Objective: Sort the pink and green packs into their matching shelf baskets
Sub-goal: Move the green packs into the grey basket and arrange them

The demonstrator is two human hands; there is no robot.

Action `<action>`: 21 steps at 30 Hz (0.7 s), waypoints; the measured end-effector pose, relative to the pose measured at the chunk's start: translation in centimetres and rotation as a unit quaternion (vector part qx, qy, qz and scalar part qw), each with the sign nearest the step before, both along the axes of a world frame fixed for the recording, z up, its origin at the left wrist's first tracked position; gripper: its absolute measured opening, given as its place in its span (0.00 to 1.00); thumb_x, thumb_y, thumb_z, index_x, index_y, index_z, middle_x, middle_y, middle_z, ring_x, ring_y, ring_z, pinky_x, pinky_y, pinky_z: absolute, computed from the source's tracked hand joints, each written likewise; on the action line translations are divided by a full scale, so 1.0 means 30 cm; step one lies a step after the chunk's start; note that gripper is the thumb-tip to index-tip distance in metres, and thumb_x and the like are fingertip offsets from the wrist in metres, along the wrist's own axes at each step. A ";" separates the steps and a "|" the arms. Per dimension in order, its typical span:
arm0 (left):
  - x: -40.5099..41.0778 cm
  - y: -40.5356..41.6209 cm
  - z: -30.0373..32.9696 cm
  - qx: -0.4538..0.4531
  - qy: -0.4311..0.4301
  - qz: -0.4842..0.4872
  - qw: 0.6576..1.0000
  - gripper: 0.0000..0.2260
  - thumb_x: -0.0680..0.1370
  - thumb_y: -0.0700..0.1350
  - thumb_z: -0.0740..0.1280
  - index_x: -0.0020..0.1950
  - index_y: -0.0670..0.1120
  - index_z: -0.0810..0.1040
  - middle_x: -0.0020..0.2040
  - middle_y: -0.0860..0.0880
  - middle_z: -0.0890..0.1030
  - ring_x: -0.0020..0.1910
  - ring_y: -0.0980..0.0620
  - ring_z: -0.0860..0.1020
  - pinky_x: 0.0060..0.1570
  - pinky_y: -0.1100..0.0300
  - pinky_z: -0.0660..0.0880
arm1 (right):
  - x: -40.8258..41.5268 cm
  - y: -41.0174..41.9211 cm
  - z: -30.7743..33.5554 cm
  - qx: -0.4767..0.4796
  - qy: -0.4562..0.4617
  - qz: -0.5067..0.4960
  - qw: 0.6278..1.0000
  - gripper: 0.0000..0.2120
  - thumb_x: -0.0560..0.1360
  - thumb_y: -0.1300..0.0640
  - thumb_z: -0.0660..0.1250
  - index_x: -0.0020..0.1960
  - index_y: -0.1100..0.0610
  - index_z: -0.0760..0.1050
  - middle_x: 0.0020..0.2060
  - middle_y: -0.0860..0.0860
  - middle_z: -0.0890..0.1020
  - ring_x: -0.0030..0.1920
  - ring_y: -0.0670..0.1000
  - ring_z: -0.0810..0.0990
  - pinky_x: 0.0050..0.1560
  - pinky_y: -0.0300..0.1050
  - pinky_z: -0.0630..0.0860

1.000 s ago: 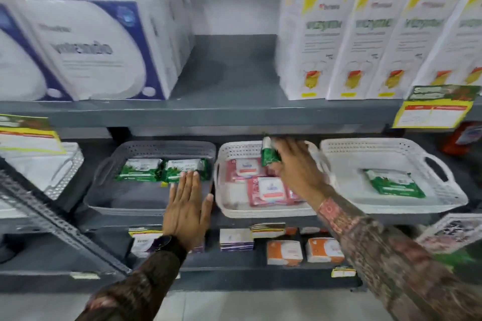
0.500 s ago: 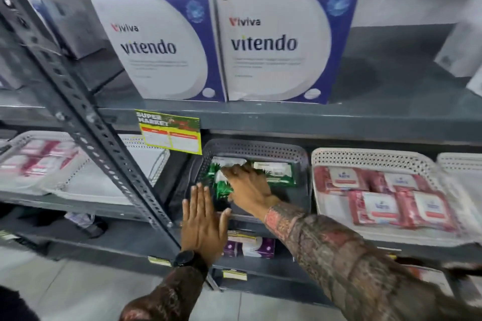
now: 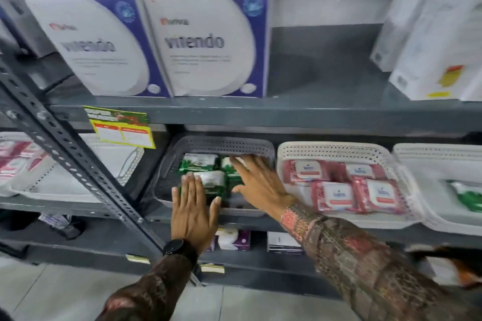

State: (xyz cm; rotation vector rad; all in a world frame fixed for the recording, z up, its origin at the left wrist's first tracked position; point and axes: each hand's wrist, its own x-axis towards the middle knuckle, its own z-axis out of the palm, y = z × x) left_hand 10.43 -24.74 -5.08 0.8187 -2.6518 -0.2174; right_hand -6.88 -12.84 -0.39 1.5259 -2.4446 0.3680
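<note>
A grey basket [image 3: 224,142] on the middle shelf holds several green packs [image 3: 199,163]. My left hand [image 3: 194,210] lies flat against the basket's front rim, fingers spread, holding nothing. My right hand [image 3: 258,185] reaches into the basket with open fingers resting over the green packs on the right side. Beside it, a white basket [image 3: 336,150] holds several pink packs [image 3: 339,193]. A further white basket [image 3: 427,154] at the right edge holds one green pack [image 3: 469,197].
A slanted perforated metal upright [image 3: 78,164] crosses the left. Left of it, a white basket [image 3: 31,182] contains pink packs. Large white and purple boxes [image 3: 208,39] stand on the upper shelf, white and yellow cartons [image 3: 430,34] at right. Small boxes sit on the lower shelf.
My right hand carried a green pack from the pink-pack basket to the grey basket and has let it go; it now lies open over the packs. The view shifted slightly.
</note>
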 end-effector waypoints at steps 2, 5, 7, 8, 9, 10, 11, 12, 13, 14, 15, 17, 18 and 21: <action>-0.118 0.180 0.017 0.008 0.011 -0.056 0.998 0.35 0.84 0.62 0.45 0.83 0.40 0.51 0.84 0.43 0.49 0.84 0.43 0.46 0.82 0.43 0.44 | -0.093 0.210 0.014 -0.012 0.007 -0.040 0.999 0.40 0.70 0.42 0.77 0.77 0.55 0.67 0.68 0.58 0.76 0.66 0.63 0.76 0.71 0.63 0.71; -0.299 0.475 0.038 0.012 0.012 -0.138 0.990 0.34 0.84 0.60 0.47 0.83 0.40 0.50 0.84 0.43 0.47 0.84 0.43 0.45 0.82 0.43 0.44 | -0.224 0.532 0.031 -0.023 0.012 -0.119 0.993 0.38 0.70 0.50 0.79 0.76 0.56 0.70 0.68 0.58 0.78 0.65 0.62 0.77 0.71 0.62 0.73; -0.394 0.653 0.043 0.011 -0.001 -0.179 0.984 0.33 0.84 0.58 0.50 0.83 0.40 0.50 0.85 0.42 0.49 0.84 0.44 0.44 0.82 0.45 0.41 | -0.306 0.739 0.039 -0.027 0.000 -0.169 0.985 0.37 0.70 0.55 0.78 0.76 0.58 0.70 0.69 0.60 0.78 0.66 0.64 0.77 0.70 0.61 0.74; -0.434 0.731 0.048 0.010 -0.013 -0.194 0.981 0.33 0.84 0.59 0.50 0.83 0.40 0.50 0.85 0.41 0.50 0.84 0.45 0.44 0.82 0.46 0.40 | -0.346 0.840 0.044 -0.025 -0.008 -0.193 0.981 0.36 0.71 0.56 0.77 0.76 0.58 0.70 0.69 0.61 0.78 0.66 0.65 0.77 0.69 0.60 0.74; -0.470 0.794 0.048 0.012 -0.027 -0.208 0.978 0.33 0.84 0.59 0.48 0.83 0.40 0.49 0.85 0.42 0.49 0.84 0.45 0.43 0.82 0.47 0.39 | -0.388 0.933 0.043 -0.024 -0.015 -0.219 0.975 0.34 0.72 0.57 0.76 0.76 0.58 0.70 0.68 0.62 0.78 0.65 0.65 0.77 0.69 0.59 0.75; -0.509 0.864 0.048 0.017 -0.044 -0.221 0.974 0.34 0.84 0.60 0.46 0.84 0.41 0.47 0.85 0.43 0.46 0.84 0.46 0.41 0.82 0.47 0.39 | -0.433 1.040 0.042 -0.021 -0.027 -0.246 0.969 0.33 0.73 0.58 0.75 0.76 0.58 0.70 0.68 0.62 0.78 0.65 0.66 0.77 0.68 0.59 0.75; -0.538 0.909 0.045 0.023 -0.063 -0.231 0.971 0.34 0.84 0.61 0.44 0.84 0.42 0.44 0.85 0.44 0.44 0.84 0.47 0.40 0.82 0.46 0.39 | -0.469 1.126 0.040 -0.014 -0.043 -0.269 0.962 0.32 0.73 0.59 0.73 0.76 0.58 0.70 0.68 0.62 0.77 0.64 0.67 0.77 0.66 0.60 0.76; -0.559 0.939 0.037 0.022 -0.081 -0.234 0.969 0.34 0.84 0.62 0.43 0.84 0.43 0.42 0.84 0.45 0.41 0.84 0.48 0.38 0.82 0.45 0.39 | -0.504 1.202 0.039 -0.005 -0.062 -0.288 0.956 0.32 0.74 0.59 0.72 0.76 0.58 0.69 0.69 0.62 0.76 0.65 0.67 0.76 0.65 0.60 0.76; -0.575 0.957 0.026 0.017 -0.096 -0.234 0.967 0.35 0.84 0.63 0.42 0.84 0.43 0.40 0.84 0.46 0.39 0.83 0.48 0.38 0.82 0.45 0.39 | -0.535 1.266 0.042 0.010 -0.086 -0.304 0.949 0.32 0.74 0.60 0.70 0.77 0.57 0.67 0.70 0.62 0.74 0.66 0.67 0.75 0.65 0.61 0.76; -0.585 0.965 0.012 0.011 -0.108 -0.230 0.967 0.35 0.84 0.63 0.43 0.83 0.44 0.40 0.84 0.47 0.38 0.83 0.48 0.38 0.82 0.45 0.39 | -0.564 1.320 0.048 0.025 -0.112 -0.320 0.940 0.34 0.74 0.62 0.69 0.79 0.55 0.65 0.72 0.61 0.72 0.68 0.66 0.72 0.65 0.61 0.75; -0.592 0.972 -0.001 0.002 -0.111 -0.225 0.968 0.34 0.84 0.62 0.43 0.83 0.44 0.40 0.84 0.47 0.39 0.84 0.48 0.39 0.81 0.45 0.38 | -0.596 1.371 0.054 0.041 -0.142 -0.334 0.931 0.35 0.75 0.63 0.68 0.80 0.54 0.62 0.74 0.59 0.69 0.71 0.65 0.70 0.67 0.61 0.74; -0.595 0.974 -0.023 -0.013 -0.098 -0.218 0.971 0.34 0.84 0.61 0.44 0.84 0.43 0.43 0.83 0.47 0.41 0.84 0.46 0.43 0.80 0.46 0.38 | -0.655 1.453 0.066 0.081 -0.201 -0.345 0.913 0.38 0.76 0.65 0.66 0.82 0.52 0.57 0.79 0.57 0.63 0.77 0.62 0.64 0.72 0.60 0.70; -0.595 0.977 -0.027 -0.014 -0.095 -0.217 0.971 0.34 0.83 0.61 0.44 0.84 0.43 0.44 0.84 0.46 0.42 0.84 0.46 0.44 0.81 0.46 0.39 | -0.682 1.487 0.065 0.107 -0.219 -0.339 0.909 0.38 0.77 0.65 0.65 0.83 0.51 0.55 0.81 0.56 0.60 0.79 0.61 0.61 0.74 0.60 0.67; -0.595 0.989 -0.034 -0.012 -0.084 -0.214 0.973 0.33 0.84 0.62 0.42 0.84 0.43 0.47 0.84 0.45 0.45 0.84 0.47 0.45 0.82 0.43 0.48 | -0.753 1.555 0.054 0.180 -0.227 -0.316 0.904 0.38 0.79 0.65 0.63 0.84 0.51 0.52 0.84 0.53 0.54 0.83 0.58 0.54 0.77 0.62 0.62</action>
